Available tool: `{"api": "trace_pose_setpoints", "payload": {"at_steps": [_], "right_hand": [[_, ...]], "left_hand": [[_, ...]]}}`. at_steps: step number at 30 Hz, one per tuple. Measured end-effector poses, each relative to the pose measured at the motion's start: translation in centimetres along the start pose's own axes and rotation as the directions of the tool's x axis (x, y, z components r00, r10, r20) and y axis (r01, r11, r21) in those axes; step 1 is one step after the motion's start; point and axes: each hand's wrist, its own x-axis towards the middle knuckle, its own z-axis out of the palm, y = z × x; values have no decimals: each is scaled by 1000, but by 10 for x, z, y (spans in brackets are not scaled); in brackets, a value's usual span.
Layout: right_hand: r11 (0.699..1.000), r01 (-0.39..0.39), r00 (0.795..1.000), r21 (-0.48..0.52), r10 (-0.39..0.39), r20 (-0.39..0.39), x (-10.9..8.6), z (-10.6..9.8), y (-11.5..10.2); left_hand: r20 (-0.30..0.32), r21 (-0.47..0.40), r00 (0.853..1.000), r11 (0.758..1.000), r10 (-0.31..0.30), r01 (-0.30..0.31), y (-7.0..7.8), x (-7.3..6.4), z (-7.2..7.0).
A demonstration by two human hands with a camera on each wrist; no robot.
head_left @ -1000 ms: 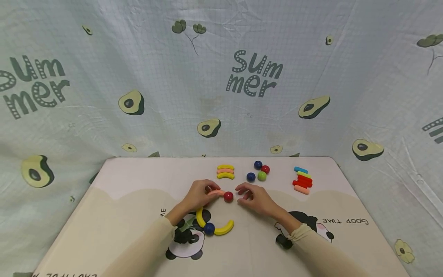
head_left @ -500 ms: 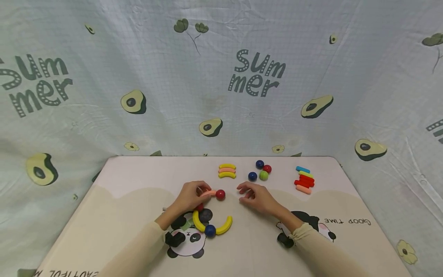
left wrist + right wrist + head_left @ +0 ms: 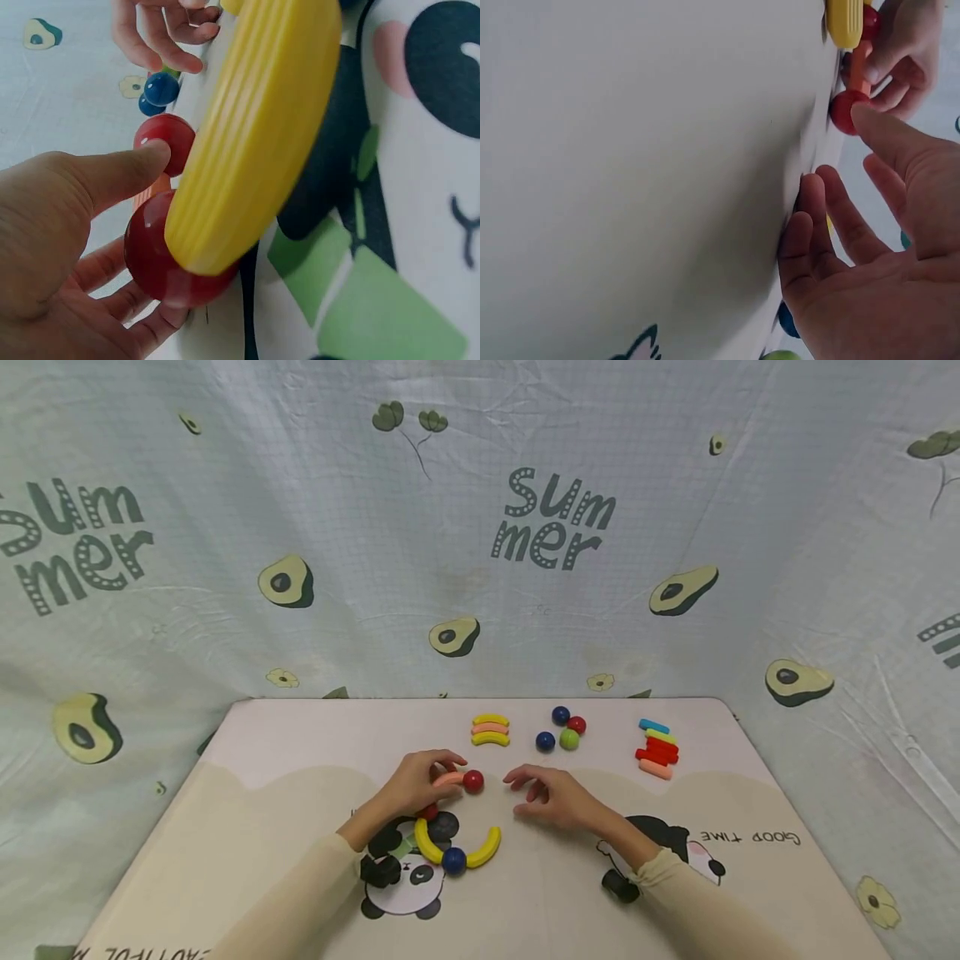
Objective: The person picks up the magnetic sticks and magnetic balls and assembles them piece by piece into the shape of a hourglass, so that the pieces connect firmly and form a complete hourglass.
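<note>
Left hand (image 3: pixel 420 783) pinching orange curved stick (image 3: pixel 448 779), right hand (image 3: pixel 551 795) released

Head view: orange stick at frame centre, slightly below middle, between left thumb and fingers; red ball (image 3: pixel 473 782) on its right end. Right hand just right of that ball, apart from it, fingers loosely bent and spread.

Second red ball (image 3: pixel 428 811) under left hand, partly hidden; can't tell if it touches the orange stick. Below it, a U: left yellow stick (image 3: pixel 426 842), blue ball (image 3: pixel 454 860), right yellow stick (image 3: pixel 486 850), ends touching the blue ball. Left wrist view: left yellow stick's tip against second red ball.

Upper middle of table (image 3: pixel 247 860): three curved sticks (image 3: pixel 491 738) side by side; right of them, four balls (image 3: pixel 569 740); farther right, straight sticks (image 3: pixel 656 748), mixed colours.
</note>
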Motion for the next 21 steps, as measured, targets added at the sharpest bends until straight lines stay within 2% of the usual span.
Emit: {"api": "trace_pose_setpoints", "payload": {"at_steps": [4,12,21], "right_hand": [[1000,25,998,14,-26,52,-2,3,-6],[997,74,984,16,-75,161,1,14,-16],[993,73,974,-97,-50,221,4,22,-23]], "left_hand": [[27,-18,999,1000,24,-24,3,5,2],[31,-14,999,1000,10,-9,4,10,9],[29,-3,1000,1000,-3,3,6,11,10]]}}
